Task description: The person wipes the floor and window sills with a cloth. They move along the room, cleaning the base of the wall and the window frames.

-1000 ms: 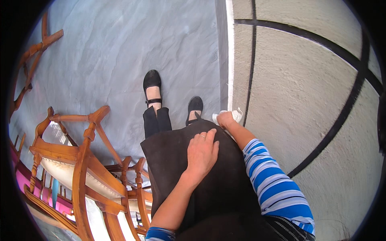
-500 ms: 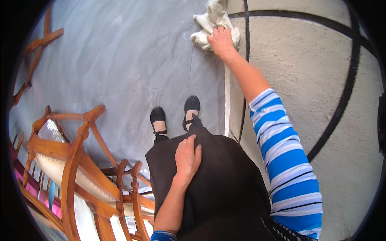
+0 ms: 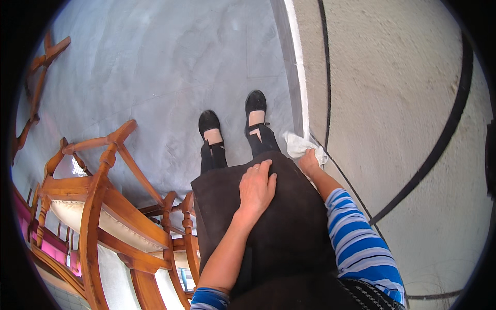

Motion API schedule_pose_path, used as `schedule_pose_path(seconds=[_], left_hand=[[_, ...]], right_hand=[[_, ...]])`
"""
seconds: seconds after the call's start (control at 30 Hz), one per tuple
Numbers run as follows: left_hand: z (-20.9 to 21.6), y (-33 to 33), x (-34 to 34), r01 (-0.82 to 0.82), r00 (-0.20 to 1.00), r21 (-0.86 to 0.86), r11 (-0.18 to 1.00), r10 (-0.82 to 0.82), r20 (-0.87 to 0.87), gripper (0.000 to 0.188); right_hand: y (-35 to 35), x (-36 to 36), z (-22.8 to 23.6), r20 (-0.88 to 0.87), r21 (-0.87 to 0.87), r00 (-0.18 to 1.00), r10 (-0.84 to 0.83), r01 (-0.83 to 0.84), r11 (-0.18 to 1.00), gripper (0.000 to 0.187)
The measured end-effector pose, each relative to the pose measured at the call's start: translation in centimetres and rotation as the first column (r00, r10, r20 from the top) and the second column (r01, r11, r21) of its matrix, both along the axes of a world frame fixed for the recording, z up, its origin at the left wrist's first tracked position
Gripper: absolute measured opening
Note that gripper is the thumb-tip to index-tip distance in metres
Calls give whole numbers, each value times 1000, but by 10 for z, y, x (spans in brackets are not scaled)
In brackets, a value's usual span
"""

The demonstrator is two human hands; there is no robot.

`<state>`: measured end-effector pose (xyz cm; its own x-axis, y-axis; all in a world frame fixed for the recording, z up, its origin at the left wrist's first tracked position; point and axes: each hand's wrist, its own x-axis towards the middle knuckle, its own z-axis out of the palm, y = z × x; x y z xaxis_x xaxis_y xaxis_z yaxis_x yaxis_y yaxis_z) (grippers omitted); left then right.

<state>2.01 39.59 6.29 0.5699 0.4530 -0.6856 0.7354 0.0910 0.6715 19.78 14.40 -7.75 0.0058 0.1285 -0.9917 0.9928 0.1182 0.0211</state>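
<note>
My right hand [image 3: 310, 163] grips a crumpled white cloth [image 3: 296, 145] low beside my right thigh. The cloth hangs by the grey skirting board [image 3: 295, 77] at the foot of the wall; whether it touches the board or the floor I cannot tell. Part of the cloth is hidden under my fingers. Flat on the front of my dark brown apron [image 3: 289, 222], my left hand [image 3: 257, 188] lies with its fingers stretched out, holding nothing.
Wooden chairs with cream padded seats [image 3: 111, 219] crowd the lower left. More wooden legs [image 3: 39, 77] show at the far left. The rough beige wall [image 3: 392, 103] with black curved lines runs along my right. My black shoes [image 3: 256, 103] stand on the grey floor [image 3: 155, 62].
My right hand has drawn the cloth back from far ahead to beside my thigh, bending the arm. The left hand stays on the apron. The whole view has shifted slightly.
</note>
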Motion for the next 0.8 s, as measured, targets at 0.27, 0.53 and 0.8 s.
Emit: schedule_pose_path(seconds=[0.27, 0.53, 0.8], left_hand=[[0, -35, -13, 97, 992, -69, 993, -102, -71, 32], [7, -77, -22, -63, 997, -25, 998, 62, -55, 32], [20, -147, -54, -98, 994, -36, 995, 96, -46, 32]], right_hand=[[221, 62, -15, -193, 855, 948, -253, 289, 430, 44], [259, 71, -85, 204, 741, 976, -77, -103, 664, 22], [-84, -22, -88, 45, 519, 996, -76, 41, 854, 14]])
